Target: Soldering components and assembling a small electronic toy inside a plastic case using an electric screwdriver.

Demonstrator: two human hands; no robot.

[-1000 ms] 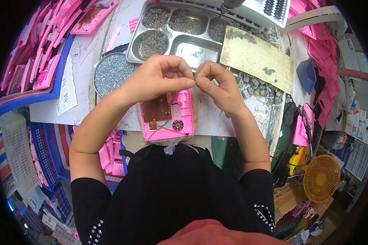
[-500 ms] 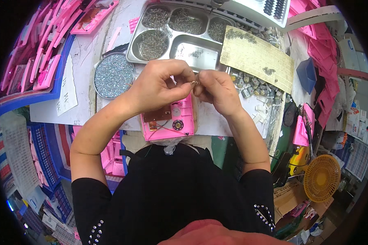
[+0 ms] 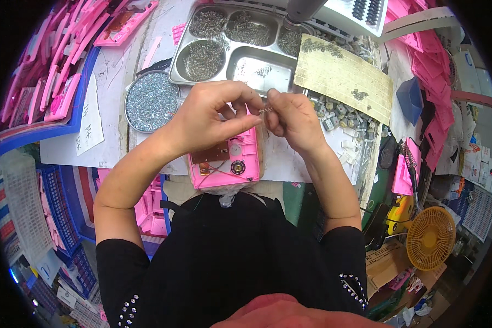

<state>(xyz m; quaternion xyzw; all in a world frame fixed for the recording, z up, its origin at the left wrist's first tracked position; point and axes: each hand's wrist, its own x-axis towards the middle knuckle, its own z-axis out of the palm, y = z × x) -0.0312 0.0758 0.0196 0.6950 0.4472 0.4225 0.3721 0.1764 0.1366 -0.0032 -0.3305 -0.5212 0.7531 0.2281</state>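
Note:
My left hand [image 3: 216, 112] and my right hand [image 3: 296, 121] meet above the work, fingers pinched around a small coiled metal spring [image 3: 265, 109]. The spring shows in the narrow gap between my fingertips; its ends are partly hidden. Beneath my left hand lies an open pink plastic housing [image 3: 216, 179], with a brown circuit board [image 3: 217, 152], a round black part [image 3: 238, 167] and thin wires in it. Just beyond my hands, a metal compartment tray [image 3: 175, 74] holds heaps of small springs, with a few lying in its nearest compartment.
A round dish of small metal screws or pins [image 3: 152, 101] stands left of my hands. To the right, a yellowish board [image 3: 347, 76] with springs on it covers small grey parts. A dark cylindrical tool [image 3: 303, 10] hangs above the tray. Pink housings [image 3: 54, 60] fill the left-hand crate.
The dark cylindrical tool over the tray has come further into view. My right hand has turned slightly, its thumb higher, and the fingertips of both hands have shifted a little around the spring.

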